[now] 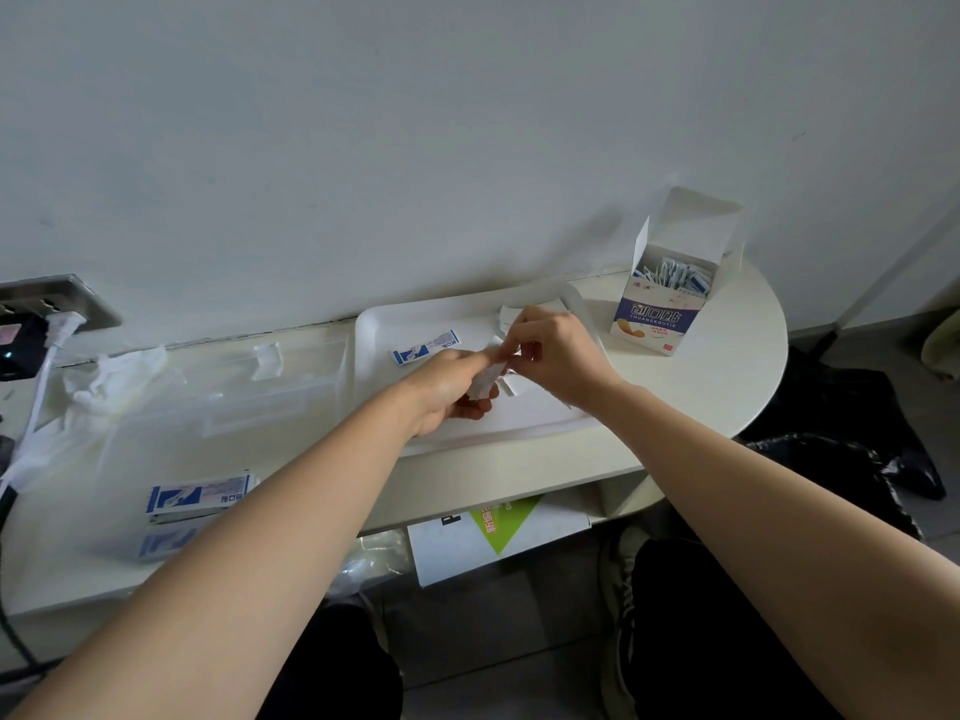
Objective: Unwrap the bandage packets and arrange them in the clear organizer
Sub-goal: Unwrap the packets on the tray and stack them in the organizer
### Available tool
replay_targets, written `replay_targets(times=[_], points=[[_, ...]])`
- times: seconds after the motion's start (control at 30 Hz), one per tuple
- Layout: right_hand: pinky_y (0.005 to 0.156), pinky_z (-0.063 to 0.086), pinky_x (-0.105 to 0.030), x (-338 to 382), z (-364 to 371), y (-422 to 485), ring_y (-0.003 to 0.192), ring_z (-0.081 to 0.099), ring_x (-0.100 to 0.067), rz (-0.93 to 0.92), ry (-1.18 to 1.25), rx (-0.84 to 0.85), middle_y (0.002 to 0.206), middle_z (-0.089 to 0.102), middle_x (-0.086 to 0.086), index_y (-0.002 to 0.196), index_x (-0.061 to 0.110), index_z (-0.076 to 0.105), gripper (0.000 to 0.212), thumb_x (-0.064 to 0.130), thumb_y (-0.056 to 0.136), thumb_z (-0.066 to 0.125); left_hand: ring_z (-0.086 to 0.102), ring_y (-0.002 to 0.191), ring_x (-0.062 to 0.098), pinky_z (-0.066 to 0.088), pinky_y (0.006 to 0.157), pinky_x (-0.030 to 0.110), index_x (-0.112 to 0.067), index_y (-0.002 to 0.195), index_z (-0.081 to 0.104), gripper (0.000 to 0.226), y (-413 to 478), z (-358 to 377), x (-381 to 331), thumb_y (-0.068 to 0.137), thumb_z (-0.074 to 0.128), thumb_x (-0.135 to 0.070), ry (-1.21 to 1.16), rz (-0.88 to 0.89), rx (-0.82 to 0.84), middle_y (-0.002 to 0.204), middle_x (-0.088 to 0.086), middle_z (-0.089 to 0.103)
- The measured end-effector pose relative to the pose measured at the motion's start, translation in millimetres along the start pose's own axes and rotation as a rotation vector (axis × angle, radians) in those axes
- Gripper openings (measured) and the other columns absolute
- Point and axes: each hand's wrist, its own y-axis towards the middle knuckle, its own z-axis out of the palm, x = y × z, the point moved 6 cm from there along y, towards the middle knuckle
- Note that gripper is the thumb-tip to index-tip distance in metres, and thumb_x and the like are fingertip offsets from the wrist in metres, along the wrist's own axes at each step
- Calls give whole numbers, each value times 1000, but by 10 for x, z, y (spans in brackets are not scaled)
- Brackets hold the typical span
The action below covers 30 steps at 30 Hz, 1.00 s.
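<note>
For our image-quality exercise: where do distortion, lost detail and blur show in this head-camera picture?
Head view: the wide lens swells the forearms; the clear organizer almost vanishes against the pale table; the packet pinched by left hand and right hand is soft, print unreadable; shadows are faint.

Plain indoor room: white wall [467, 122], small rounded table [727, 366], power socket [57, 298].

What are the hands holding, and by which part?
One bandage packet, above the white tray. The left hand grips its lower end; the right hand pinches its upper end.
</note>
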Motion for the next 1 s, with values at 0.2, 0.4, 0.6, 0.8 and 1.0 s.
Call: replay_targets(times=[0.2, 0.4, 0.6, 0.8, 1.0], points=[[67, 51, -18, -57, -18, -54, 68, 63, -14, 102, 108, 25, 84, 67, 1, 87, 14, 74, 20, -2, 77, 66, 57, 59, 13, 51, 55, 22, -9, 99, 56, 8, -29, 29, -32, 98, 48, -10, -8, 78, -1, 73, 5, 61], [67, 51, -27, -283, -177, -56, 77, 65, -19, 388, -106, -33, 87, 70, 3, 95, 17, 68, 16, 14, 80, 63, 64, 61, 20, 55, 55, 25, -5, 108, 53, 20, -37, -32, -31, 98, 36, -2, -58, 71, -118, 79, 11, 67], [56, 38, -28, -439, -96, -206, 72, 52, -23, 654, -462, 275, 75, 54, -4, 96, 10, 51, 48, 41, 72, 80, 52, 55, 18, 45, 49, 23, -14, 88, 54, 14, -22, -68, 51, 95, 45, -6, -55, 48, -174, 72, 5, 53], [55, 43, -24, -582, -47, -199, 79, 59, -25, 712, -366, 249, 86, 61, -6, 89, 11, 61, 36, 20, 61, 82, 51, 54, 17, 43, 44, 19, -16, 87, 55, 20, -12, -48, 98, 96, 40, -6, -33, 23, -174, 71, 5, 56], [65, 43, -27, -330, -154, -56, 67, 52, -6, 333, -112, 81, 91, 64, 2, 101, 16, 61, 33, 22, 71, 77, 55, 57, 18, 46, 51, 25, -9, 102, 58, 34, -18, -80, 83, 102, 36, -34, -87, -29, -211, 76, 9, 60]])
